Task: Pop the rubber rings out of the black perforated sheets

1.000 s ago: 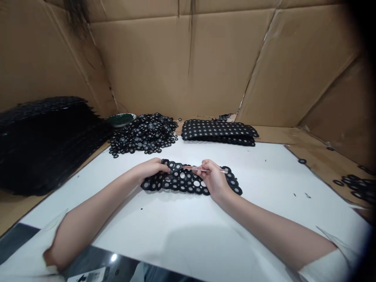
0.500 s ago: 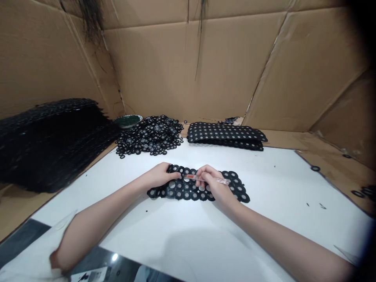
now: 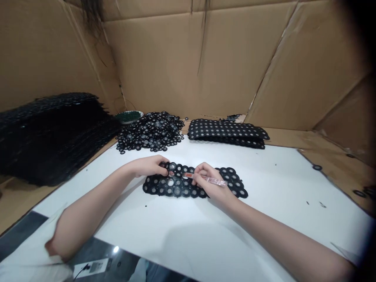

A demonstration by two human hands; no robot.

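A black sheet of joined rings with pale round centres point(image 3: 185, 192) lies in front of me on the white tabletop. My left hand point(image 3: 149, 165) pinches its far left edge, thumb on top and fingers partly hidden behind. In my right hand point(image 3: 210, 180) is a slim, pen-like tool point(image 3: 216, 181) with a clear shaft and an orange-red part towards its front end. The tool is gripped like a pen, its front end over the upper rows of rings and directed at my left thumb. Whether the tip touches the sheet I cannot tell.
Behind the sheet rises a heap of loose black rings point(image 3: 152, 131), beside a dish of dark green stuff point(image 3: 129, 116). A folded ringed sheet point(image 3: 227, 131) lies at the back right. Stacked black sheets point(image 3: 58, 129) fill the left. Cardboard walls point(image 3: 182, 62) enclose the table.
My left hand has shifted a little left and away along the sheet's far edge. The right hand, with its tool, has moved only slightly left. The whole view has shifted slightly.
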